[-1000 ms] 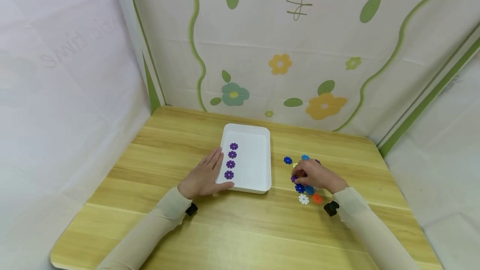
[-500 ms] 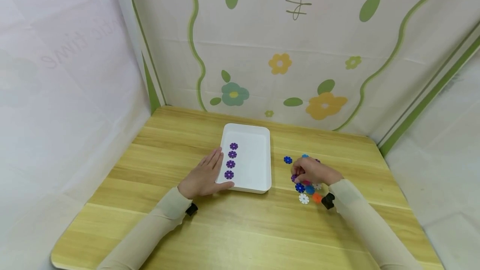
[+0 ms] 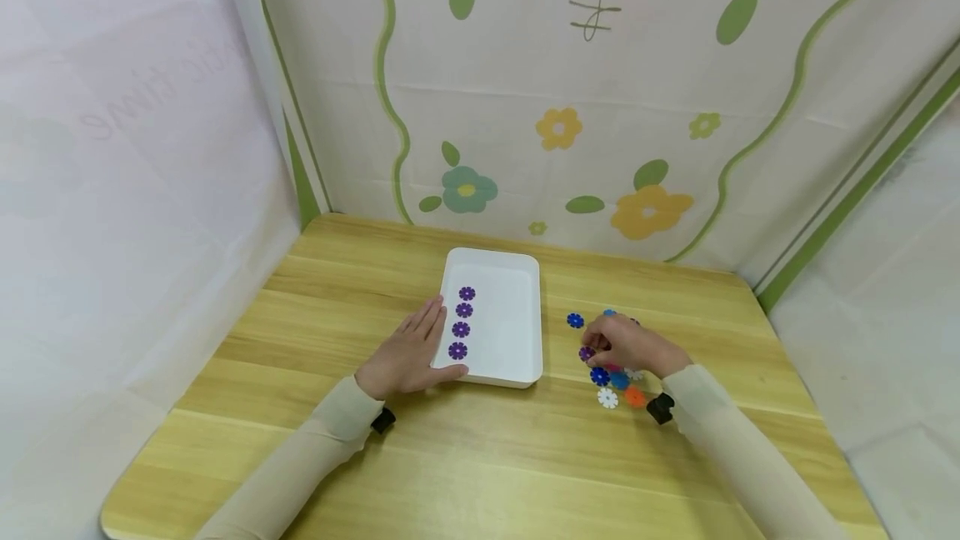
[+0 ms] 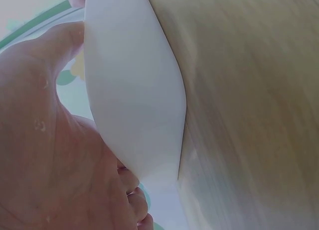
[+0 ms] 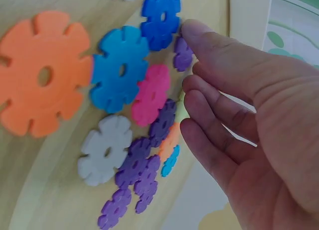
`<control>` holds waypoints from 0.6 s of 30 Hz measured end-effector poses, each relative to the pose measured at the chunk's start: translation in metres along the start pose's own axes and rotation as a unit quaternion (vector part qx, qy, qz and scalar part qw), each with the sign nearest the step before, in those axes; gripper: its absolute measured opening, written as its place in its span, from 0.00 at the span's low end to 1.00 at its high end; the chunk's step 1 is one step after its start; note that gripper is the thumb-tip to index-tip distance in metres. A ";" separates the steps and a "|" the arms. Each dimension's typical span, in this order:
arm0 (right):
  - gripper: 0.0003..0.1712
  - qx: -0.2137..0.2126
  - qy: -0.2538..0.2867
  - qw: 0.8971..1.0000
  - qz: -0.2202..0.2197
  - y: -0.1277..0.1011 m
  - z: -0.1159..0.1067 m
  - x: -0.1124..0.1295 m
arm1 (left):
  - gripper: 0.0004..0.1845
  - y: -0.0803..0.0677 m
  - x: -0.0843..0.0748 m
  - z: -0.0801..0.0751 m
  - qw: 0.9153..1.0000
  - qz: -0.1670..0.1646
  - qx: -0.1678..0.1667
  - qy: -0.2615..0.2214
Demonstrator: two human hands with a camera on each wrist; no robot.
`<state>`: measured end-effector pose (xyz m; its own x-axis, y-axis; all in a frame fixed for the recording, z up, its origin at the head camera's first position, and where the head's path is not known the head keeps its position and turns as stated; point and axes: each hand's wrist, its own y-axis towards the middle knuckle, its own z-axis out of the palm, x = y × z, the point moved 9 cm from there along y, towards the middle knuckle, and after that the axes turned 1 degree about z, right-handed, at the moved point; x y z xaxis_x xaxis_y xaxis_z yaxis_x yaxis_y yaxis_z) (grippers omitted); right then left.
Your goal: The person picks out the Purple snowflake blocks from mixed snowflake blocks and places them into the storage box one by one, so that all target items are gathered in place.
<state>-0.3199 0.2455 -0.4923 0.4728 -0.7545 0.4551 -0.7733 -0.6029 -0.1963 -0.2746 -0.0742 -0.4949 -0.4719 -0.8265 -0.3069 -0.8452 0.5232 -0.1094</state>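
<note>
A white tray has several purple snowflake discs in a column along its left side. My left hand rests on the tray's near left corner, fingers straight along the left rim and thumb over the front edge; the left wrist view shows the palm against the tray wall. My right hand is over the loose discs on the right, thumb and forefinger pinching the edge of a purple snowflake disc. That purple disc appears between thumb and forefinger in the right wrist view, the other fingers loosely bent.
Around the right hand lie loose discs: a dark blue disc, a white disc, an orange disc, a pink disc and more purple discs. Printed fabric stands behind the wooden table.
The purple disc at my right fingertips has shifted slightly left and away from the dark blue disc below it. My left hand and the tray hold still.
</note>
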 end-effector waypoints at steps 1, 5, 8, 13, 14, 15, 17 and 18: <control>0.05 0.000 -0.002 1.000 -0.001 0.000 0.000 0.000 | 0.60 0.000 0.000 -0.001 1.000 0.001 -0.001 -0.001; 0.05 0.005 0.001 1.000 -0.004 0.001 0.000 0.000 | 0.60 0.000 0.000 -0.002 1.000 0.004 -0.003 0.000; 0.07 0.004 0.003 1.000 -0.005 0.004 0.000 -0.002 | 0.60 0.000 0.000 -0.002 1.000 0.004 -0.004 0.002; 0.11 0.010 0.022 1.000 0.016 0.007 -0.002 -0.007 | 0.60 0.000 0.000 -0.002 1.000 0.003 -0.002 0.003; 0.10 0.011 0.031 0.999 0.020 0.007 -0.003 -0.008 | 0.60 0.000 -0.001 -0.002 1.000 0.003 -0.001 0.002; 0.10 0.013 0.039 0.999 0.020 0.007 -0.004 -0.007 | 0.60 -0.001 -0.001 -0.002 1.000 0.002 0.000 0.000; 0.07 0.013 0.053 0.998 0.010 0.008 -0.007 -0.005 | 0.60 -0.001 -0.001 -0.003 1.000 0.001 0.003 -0.001; 0.05 0.010 0.058 0.998 0.009 0.009 -0.009 -0.004 | 0.60 -0.001 -0.001 -0.003 1.000 0.000 0.003 -0.001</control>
<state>-0.3328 0.2455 -0.4887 0.4065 -0.7305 0.5488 -0.7717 -0.5961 -0.2218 -0.2737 -0.0743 -0.4918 -0.4713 -0.8258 -0.3095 -0.8437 0.5244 -0.1145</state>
